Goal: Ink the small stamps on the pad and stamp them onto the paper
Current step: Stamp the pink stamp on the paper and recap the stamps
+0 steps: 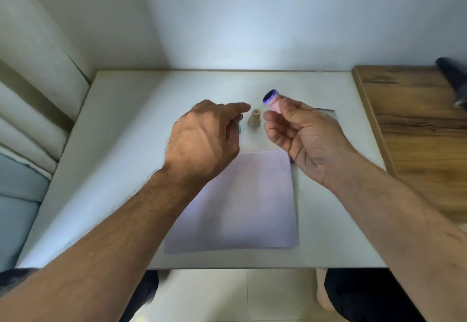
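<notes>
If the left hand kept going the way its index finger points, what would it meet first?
Probably the beige stamp standing on the table: the left hand points right toward it, just short of it. Depth is unclear, so the finger may pass above it toward the right hand.

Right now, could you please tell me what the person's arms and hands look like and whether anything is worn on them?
Both forearms are bare up to the frame's edge: no sleeves, watch, bracelets or gloves show. The left hand and right hand carry no rings on the visible fingers. Both forearms are hairy.
</notes>
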`<state>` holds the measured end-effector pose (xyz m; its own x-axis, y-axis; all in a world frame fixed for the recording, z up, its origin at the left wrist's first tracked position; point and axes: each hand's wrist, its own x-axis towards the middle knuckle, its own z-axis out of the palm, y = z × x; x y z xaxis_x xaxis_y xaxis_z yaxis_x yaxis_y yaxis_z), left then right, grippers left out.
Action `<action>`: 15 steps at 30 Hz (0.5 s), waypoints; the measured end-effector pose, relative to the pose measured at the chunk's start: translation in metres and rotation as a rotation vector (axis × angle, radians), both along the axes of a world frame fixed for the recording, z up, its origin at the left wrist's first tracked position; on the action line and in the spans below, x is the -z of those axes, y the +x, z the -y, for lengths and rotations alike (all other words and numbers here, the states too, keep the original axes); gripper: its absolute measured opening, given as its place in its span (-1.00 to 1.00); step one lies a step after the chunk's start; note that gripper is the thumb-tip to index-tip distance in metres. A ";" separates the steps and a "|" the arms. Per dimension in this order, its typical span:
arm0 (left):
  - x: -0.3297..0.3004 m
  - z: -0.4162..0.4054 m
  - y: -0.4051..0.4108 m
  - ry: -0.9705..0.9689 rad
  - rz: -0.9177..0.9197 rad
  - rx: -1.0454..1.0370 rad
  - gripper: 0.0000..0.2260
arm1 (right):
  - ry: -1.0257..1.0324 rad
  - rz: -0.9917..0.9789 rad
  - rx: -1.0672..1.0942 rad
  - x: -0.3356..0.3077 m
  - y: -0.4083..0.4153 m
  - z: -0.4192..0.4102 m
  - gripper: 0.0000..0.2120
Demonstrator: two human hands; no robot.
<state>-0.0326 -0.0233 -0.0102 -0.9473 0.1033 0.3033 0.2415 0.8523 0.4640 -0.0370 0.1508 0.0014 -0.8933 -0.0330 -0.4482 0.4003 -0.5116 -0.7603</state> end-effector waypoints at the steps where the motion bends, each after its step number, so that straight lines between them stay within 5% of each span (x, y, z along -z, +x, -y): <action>1: -0.002 -0.005 0.003 -0.002 0.001 0.021 -0.69 | 0.066 0.009 0.027 -0.003 0.000 -0.010 -0.89; 10: -0.004 -0.039 0.019 -0.073 0.078 0.216 -0.70 | 1.003 -0.017 -0.022 0.003 0.011 -0.081 -0.90; 15: -0.003 -0.051 0.019 -0.088 0.005 0.219 -0.74 | 1.267 -0.147 -0.137 0.017 0.015 -0.079 -0.96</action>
<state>-0.0133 0.0281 -0.0075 -0.9007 0.3324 0.2797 0.4232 0.8170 0.3917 -0.0219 0.2301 -0.0155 -0.9599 0.2470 -0.1323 0.2637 0.6364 -0.7249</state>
